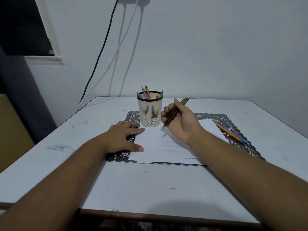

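White paper sheets [168, 150] with faint pen marks lie on a dark lace placemat [116, 156] in the middle of the table. My left hand [122, 137] rests flat on the paper's left edge, fingers spread. My right hand [181, 122] hovers above the paper, palm turned up, gripping a dark pen [175, 113] whose tip points down toward the sheet. A cream pen holder [150, 112] with several coloured pens stands just behind the paper, between my hands.
An orange pen [228, 132] and a blue pen [242, 139] lie on the mat's right side. The white table [150, 185] shows scattered pen scratches. Cables [100, 55] hang down the wall behind. A dark curtain [21, 97] hangs at left.
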Demonstrator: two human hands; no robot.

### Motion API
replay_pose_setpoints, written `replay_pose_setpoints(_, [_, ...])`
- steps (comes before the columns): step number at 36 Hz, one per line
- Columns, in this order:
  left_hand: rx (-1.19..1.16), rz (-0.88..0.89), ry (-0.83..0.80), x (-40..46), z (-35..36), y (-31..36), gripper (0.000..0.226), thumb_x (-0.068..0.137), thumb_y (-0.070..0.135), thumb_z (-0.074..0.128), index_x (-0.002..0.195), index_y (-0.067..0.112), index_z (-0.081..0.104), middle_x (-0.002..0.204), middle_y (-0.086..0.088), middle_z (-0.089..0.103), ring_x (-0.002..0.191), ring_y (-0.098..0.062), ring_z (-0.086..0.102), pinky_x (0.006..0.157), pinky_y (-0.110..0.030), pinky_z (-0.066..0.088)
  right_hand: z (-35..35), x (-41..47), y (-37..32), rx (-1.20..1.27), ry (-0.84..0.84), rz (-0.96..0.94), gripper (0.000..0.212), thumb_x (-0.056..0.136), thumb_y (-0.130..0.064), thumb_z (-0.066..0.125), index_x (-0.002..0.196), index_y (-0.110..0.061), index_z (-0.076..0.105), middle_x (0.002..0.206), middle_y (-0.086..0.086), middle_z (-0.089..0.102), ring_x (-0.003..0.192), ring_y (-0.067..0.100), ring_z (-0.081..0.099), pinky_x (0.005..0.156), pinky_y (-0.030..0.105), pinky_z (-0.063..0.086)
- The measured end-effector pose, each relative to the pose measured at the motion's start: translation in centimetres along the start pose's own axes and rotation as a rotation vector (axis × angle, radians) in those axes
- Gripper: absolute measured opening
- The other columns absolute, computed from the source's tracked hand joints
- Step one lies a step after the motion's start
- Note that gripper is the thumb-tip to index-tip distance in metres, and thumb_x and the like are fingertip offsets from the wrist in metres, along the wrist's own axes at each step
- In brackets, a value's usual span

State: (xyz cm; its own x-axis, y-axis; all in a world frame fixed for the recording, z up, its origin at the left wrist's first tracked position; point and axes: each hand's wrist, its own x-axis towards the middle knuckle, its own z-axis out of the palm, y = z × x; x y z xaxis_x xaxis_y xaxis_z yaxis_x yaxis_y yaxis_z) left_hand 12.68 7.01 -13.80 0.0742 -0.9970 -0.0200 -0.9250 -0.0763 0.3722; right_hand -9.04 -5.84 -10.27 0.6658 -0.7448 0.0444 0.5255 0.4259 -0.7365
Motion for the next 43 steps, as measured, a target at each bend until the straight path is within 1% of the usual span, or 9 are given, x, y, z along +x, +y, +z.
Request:
replay_pose_setpoints(3, [0.000,-0.011,-0.028,-0.1,-0.1,-0.1,0.123,0.041,0.108,0.045,0.151,0.054,0.037,0.160,0.027,0.023,0.148,-0.003,0.008,0.124,-0.042,0.008,0.2,-0.3,0.7,-0.321,0.033,-0.026,0.061,0.107,-0.053,0.040,0.078,-0.008,0.071,0.080,0.012,0.071,0.074,0.024,0.064,0.078,0.040,0.052])
replay_pose_setpoints(5, [-0.004,-0.021,-0.045,-0.2,-0.2,0.0,0.119,0.045,0.104,0.052,0.152,0.054,0.036,0.162,0.026,0.021,0.148,-0.002,0.006,0.125,-0.042,0.008,0.4,-0.7,1.3,-0.511,0.047,-0.031,0.063,0.105,-0.059,0.036,0.093,-0.008,0.070,0.085,0.016,0.073,0.069,0.026,0.063,0.070,0.040,0.054])
replay_pose_setpoints(8, [-0.012,-0.038,-0.047,-0.3,-0.2,0.1,0.107,0.053,0.093,0.059,0.151,0.056,0.036,0.163,0.024,0.019,0.149,-0.003,0.004,0.125,-0.043,0.009,0.6,-1.0,2.0,-0.578,0.003,-0.012,0.059,0.106,-0.057,0.037,0.107,-0.005,0.066,0.090,0.024,0.075,0.059,0.027,0.061,0.058,0.036,0.055])
replay_pose_setpoints(10, [-0.010,-0.046,-0.045,-0.3,-0.2,0.1,0.105,0.054,0.092,0.059,0.150,0.057,0.035,0.164,0.024,0.019,0.150,-0.006,0.004,0.125,-0.044,0.010,0.7,-0.8,2.4,-0.592,-0.056,0.011,0.050,0.107,-0.048,0.044,0.112,-0.003,0.064,0.098,0.027,0.075,0.066,0.027,0.067,0.067,0.042,0.063])
replay_pose_setpoints(13, [0.001,-0.041,-0.041,-0.3,-0.3,0.1,0.105,0.054,0.092,0.058,0.150,0.058,0.035,0.164,0.022,0.020,0.149,-0.008,0.006,0.125,-0.044,0.012,0.6,-0.4,3.0,-0.599,-0.147,0.012,0.010,0.104,-0.012,0.060,0.101,-0.005,0.067,0.094,0.023,0.070,0.073,0.024,0.066,0.076,0.039,0.062])
replay_pose_setpoints(17, [-0.002,-0.049,-0.043,-0.5,-0.3,0.4,0.105,0.053,0.091,0.058,0.150,0.058,0.034,0.164,0.021,0.020,0.149,-0.005,0.005,0.125,-0.045,0.012,0.4,-0.4,3.6,-0.688,-0.216,0.036,0.020,0.090,0.017,0.058,0.085,-0.001,0.067,0.079,0.020,0.058,0.065,0.024,0.058,0.064,0.031,0.054])
replay_pose_setpoints(21, [0.006,-0.049,-0.048,-0.5,-0.4,0.4,0.106,0.054,0.093,0.056,0.151,0.058,0.032,0.165,0.020,0.018,0.150,-0.006,0.005,0.126,-0.048,0.013,0.4,-0.8,4.0,-0.780,-0.246,0.060,0.018,0.086,0.016,0.062,0.085,-0.001,0.069,0.085,0.023,0.063,0.080,0.032,0.062,0.082,0.037,0.059])
replay_pose_setpoints(27, [0.008,-0.057,-0.050,-0.4,-0.3,0.2,0.109,0.053,0.093,0.057,0.152,0.057,0.031,0.165,0.021,0.018,0.150,-0.005,0.003,0.126,-0.049,0.012,0.4,-0.9,4.1,-0.861,-0.209,0.003,0.020,0.081,0.014,0.063,0.080,-0.005,0.064,0.073,0.022,0.061,0.070,0.034,0.058,0.063,0.038,0.052])
replay_pose_setpoints(43, [-0.002,-0.050,-0.046,-0.4,-0.2,0.0,0.108,0.054,0.093,0.058,0.152,0.058,0.031,0.164,0.023,0.019,0.149,-0.004,0.004,0.126,-0.047,0.013,0.5,-0.6,4.4,-0.999,-0.189,-0.024,0.017,0.084,0.008,0.066,0.079,-0.008,0.063,0.072,0.019,0.063,0.065,0.027,0.061,0.062,0.033,0.053])
